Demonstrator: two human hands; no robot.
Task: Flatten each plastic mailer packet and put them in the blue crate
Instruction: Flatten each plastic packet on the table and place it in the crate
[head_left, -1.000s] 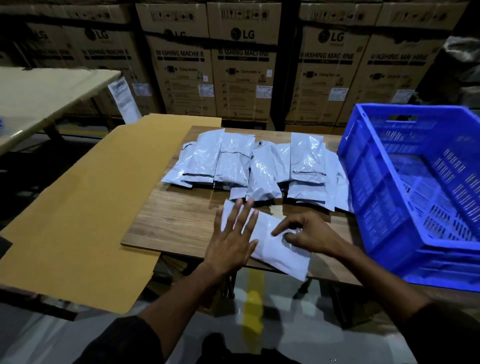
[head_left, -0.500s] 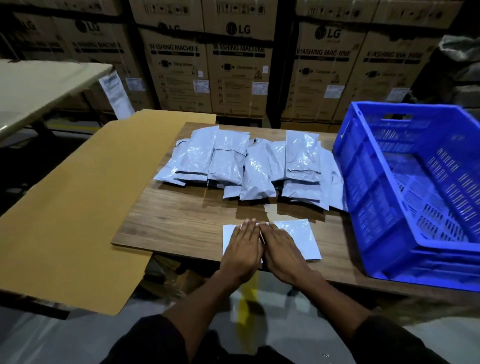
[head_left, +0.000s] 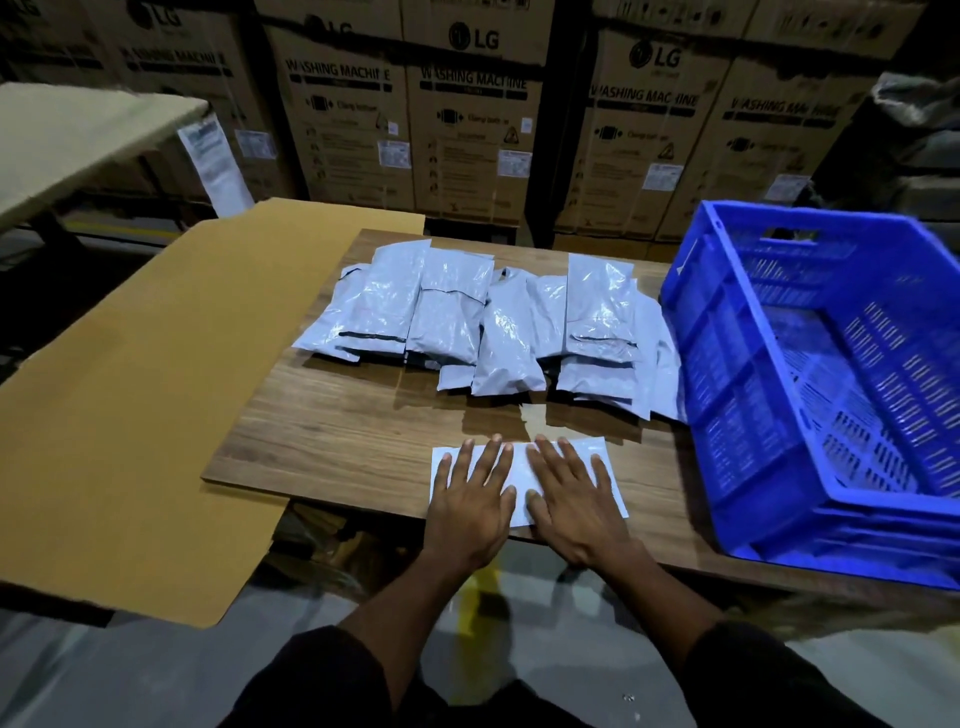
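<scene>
Wooden worktop (head_left: 332, 431): both hands, left hand (head_left: 470, 506) & right hand (head_left: 574, 501), fingers straight, press one flat white plastic mailer packet (head_left: 519, 467); grey mailer pile (head_left: 488, 322) waits, blue plastic crate (head_left: 831, 395) w/ none visible inside.

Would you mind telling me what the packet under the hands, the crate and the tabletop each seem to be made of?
Packet: thin plastic film, pale and smooth, lying flat.
Piled packets: the same film, glossy, with crinkled highlights.
Blue crate: rigid moulded plastic, slotted walls.
Tabletop: wood grain, possibly laminate, matte.
</scene>
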